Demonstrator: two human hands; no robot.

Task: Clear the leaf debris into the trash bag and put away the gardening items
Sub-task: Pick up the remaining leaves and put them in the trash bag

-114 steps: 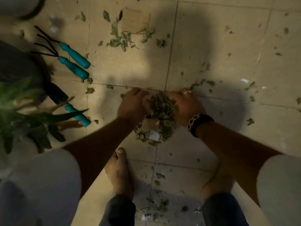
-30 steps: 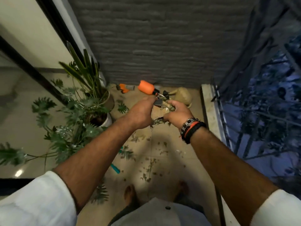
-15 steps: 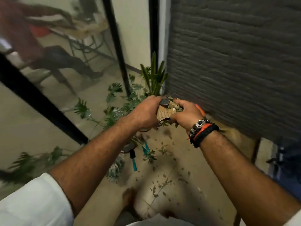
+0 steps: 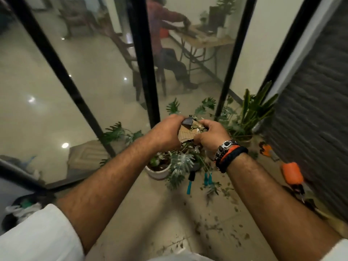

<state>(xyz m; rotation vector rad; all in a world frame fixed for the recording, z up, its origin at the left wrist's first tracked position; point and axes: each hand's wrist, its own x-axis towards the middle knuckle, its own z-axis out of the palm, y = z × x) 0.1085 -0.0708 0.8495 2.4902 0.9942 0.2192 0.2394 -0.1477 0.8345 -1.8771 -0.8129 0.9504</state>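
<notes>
Leaf debris, crumpled with a ribbed cardboard scrap, is held raised at chest height between both hands; left hand and right hand fingers are curled tight round the bundle. Teal-handled tools lie on glossy tile beside a round white pot. Dry flakes are scattered below.

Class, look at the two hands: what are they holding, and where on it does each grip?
Both hold one bundle of leaf debris and cardboard. The left hand grips its left side, the right hand its right side.
</notes>
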